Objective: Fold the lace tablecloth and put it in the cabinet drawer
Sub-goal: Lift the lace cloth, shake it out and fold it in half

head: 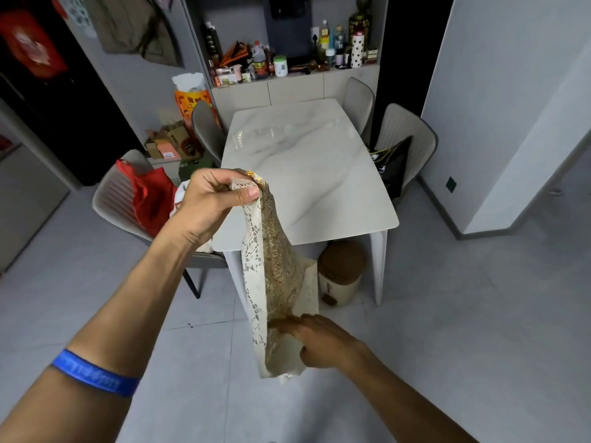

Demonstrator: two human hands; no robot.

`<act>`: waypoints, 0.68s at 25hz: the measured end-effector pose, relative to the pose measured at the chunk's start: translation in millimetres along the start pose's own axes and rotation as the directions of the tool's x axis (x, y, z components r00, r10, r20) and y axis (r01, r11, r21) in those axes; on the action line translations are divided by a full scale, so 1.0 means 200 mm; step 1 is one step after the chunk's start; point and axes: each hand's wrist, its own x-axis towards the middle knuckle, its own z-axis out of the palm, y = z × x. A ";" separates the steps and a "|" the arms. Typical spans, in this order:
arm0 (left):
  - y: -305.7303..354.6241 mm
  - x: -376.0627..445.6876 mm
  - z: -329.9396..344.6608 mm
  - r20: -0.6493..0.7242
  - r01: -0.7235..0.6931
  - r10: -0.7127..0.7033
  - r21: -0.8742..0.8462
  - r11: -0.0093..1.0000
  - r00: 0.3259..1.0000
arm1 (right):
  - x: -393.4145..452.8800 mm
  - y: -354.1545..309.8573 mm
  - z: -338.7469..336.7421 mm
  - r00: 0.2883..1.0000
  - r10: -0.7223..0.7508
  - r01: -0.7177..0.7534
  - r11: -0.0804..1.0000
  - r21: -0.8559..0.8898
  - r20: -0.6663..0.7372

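The lace tablecloth (271,270), cream with a gold-brown patterned side, hangs bunched in a long narrow drape in front of the table's near edge. My left hand (214,203) pinches its top end at about table height, thumb over the lace. Lower down, my right hand (319,340) touches the cloth's bottom end with its fingers laid along the fabric; whether they grip it is unclear. The cabinet (297,89) with flat drawer fronts stands against the far wall behind the table.
A white marble table (319,174) stands ahead with grey chairs around it; one chair holds a red bag (150,199), another a black bag (391,167). A small bin (342,273) sits under the table. Boxes and bags crowd the left wall. Bottles fill the cabinet top.
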 end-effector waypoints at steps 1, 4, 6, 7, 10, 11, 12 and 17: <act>0.02 0.01 -0.02 0.005 -0.012 0.012 0.011 1.000 1.000 | 0.02 0.00 0.02 0.989 0.066 -0.063 0.998 -0.026 0.131; 0.01 0.03 -0.14 -0.083 -0.012 0.020 0.094 0.995 0.996 | -0.03 0.10 0.11 0.853 0.320 -0.299 0.947 -0.116 0.413; -0.05 0.03 -0.27 -0.238 0.067 -0.020 0.190 0.979 0.971 | -0.16 0.23 0.15 0.761 0.466 -0.448 0.881 -0.153 0.451; -0.09 0.03 -0.34 -0.310 0.118 -0.044 0.225 0.967 0.950 | -0.24 0.31 0.17 0.719 0.526 -0.513 0.842 -0.164 0.454; -0.23 -0.01 -0.49 -0.458 0.278 -0.136 0.260 0.925 0.878 | -0.50 0.53 0.25 0.643 0.657 -0.680 0.726 -0.101 0.394; -0.27 -0.02 -0.50 -0.477 0.306 -0.150 0.269 0.913 0.866 | -0.58 0.57 0.29 0.628 0.668 -0.703 0.707 -0.076 0.399; -0.30 -0.03 -0.50 -0.479 0.314 -0.152 0.277 0.908 0.864 | -0.64 0.60 0.32 0.616 0.666 -0.714 0.697 -0.058 0.421; -0.30 0.03 -0.41 -0.457 0.248 -0.103 0.268 0.931 0.884 | -0.80 0.56 0.56 0.501 0.691 -0.838 0.537 0.095 0.521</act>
